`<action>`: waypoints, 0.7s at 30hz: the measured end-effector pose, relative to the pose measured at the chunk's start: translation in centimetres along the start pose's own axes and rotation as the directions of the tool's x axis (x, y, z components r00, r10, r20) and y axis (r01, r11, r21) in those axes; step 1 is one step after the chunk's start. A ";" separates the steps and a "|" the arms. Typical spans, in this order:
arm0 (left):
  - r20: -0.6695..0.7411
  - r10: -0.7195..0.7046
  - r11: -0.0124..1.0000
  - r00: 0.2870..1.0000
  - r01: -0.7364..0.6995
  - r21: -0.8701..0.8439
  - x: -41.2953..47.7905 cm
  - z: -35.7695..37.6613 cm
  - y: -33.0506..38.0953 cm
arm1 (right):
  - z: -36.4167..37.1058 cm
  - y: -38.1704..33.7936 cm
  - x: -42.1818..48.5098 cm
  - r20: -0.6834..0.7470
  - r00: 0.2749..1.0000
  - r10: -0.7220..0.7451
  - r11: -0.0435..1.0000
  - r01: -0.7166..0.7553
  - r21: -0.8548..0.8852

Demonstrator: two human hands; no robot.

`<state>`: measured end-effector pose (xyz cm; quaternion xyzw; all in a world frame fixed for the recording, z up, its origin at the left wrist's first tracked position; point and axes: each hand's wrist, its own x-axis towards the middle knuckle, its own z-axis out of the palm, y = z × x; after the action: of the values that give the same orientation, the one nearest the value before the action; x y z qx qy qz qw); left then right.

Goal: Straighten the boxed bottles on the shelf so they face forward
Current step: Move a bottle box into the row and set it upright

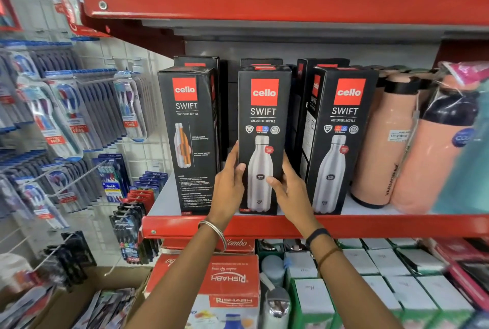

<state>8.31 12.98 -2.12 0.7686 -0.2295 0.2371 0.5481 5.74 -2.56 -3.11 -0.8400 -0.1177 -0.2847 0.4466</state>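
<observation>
Seen from above and behind, a person's two bare hands clasp the middle boxed bottle (263, 140) of three black "cello SWIFT" cartons standing along the front of a red shelf (370, 225). The left hand (229, 183) presses against the carton's left side, its thumb laid across the front face and its fingers wrapped behind, out of sight. The right hand (289, 187) cups the right side, thumb resting on the printed picture of the steel bottle, fingers curled round the edge. Both hands are narrowed to the width of the box, gripping its lower half. The held carton stands upright at the shelf's front lip with its front panel facing outward. The left boxed bottle (189, 140) stands just beside it, showing a panel with a cutaway drawing and small print. The right boxed bottle (340, 140) stands near on the other side, turned slightly so that one side panel shows along with its front. More black cartons stand behind the front row. Peach-coloured flasks (386, 143) in clear wrapping stand at the right end of the same shelf. A metal bangle (215, 230) circles the left wrist; a dark band (317, 236) and a thin cord circle the right. Packs of toothbrushes (68, 117) hang on a wire rack at left.
</observation>
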 end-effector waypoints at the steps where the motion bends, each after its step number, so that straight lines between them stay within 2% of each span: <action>1: 0.007 -0.007 1.000 1.000 0.007 0.004 0.0 0.0 -0.1 | 0.2 0.1 0.1 -0.013 1.000 0.005 1.000 -0.005 -0.018; 6: 0.111 -0.012 1.000 0.994 0.009 0.027 -0.6 -0.4 -0.2 | 0.7 -0.5 -1.1 -0.096 0.995 0.036 0.999 -0.038 -0.014; 8: 0.097 0.018 0.999 0.995 -0.015 -0.033 -1.8 -0.9 0.5 | 1.4 -1.3 -2.4 -0.188 0.982 0.031 0.999 -0.025 0.037; 10: -0.010 0.090 0.993 0.996 -0.090 -0.071 -3.5 -1.8 1.4 | 2.6 -2.8 -4.0 -0.341 0.939 -0.049 0.996 0.069 0.049; 13: -0.232 0.285 0.959 0.930 -0.278 0.061 -5.5 -3.8 1.9 | 4.9 -5.6 -5.3 -0.469 0.857 -0.214 0.971 0.240 -0.005; 14: -0.268 0.315 0.949 0.910 -0.299 0.102 -5.7 -4.5 1.5 | 5.8 -6.4 -5.2 -0.469 0.850 -0.239 0.964 0.264 -0.013; 16: -0.325 0.274 0.961 0.905 -0.246 0.127 -5.6 -5.9 0.5 | 7.7 -8.0 -4.5 -0.387 0.898 -0.211 0.970 0.242 0.034; 18: -0.355 0.135 0.991 0.925 -0.120 0.063 -5.0 -7.2 -0.5 | 9.7 -9.2 -3.6 -0.243 0.962 -0.126 0.985 0.150 0.084; 21: -0.287 -0.112 0.992 0.951 0.089 -0.090 -4.2 -8.9 -1.2 | 12.2 -9.7 -2.0 -0.104 0.994 0.018 0.999 -0.015 0.030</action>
<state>4.74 22.19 -3.07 0.7143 -0.1156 0.3108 0.6162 4.26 13.04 -3.02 -0.8183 -0.0915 -0.3227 0.4667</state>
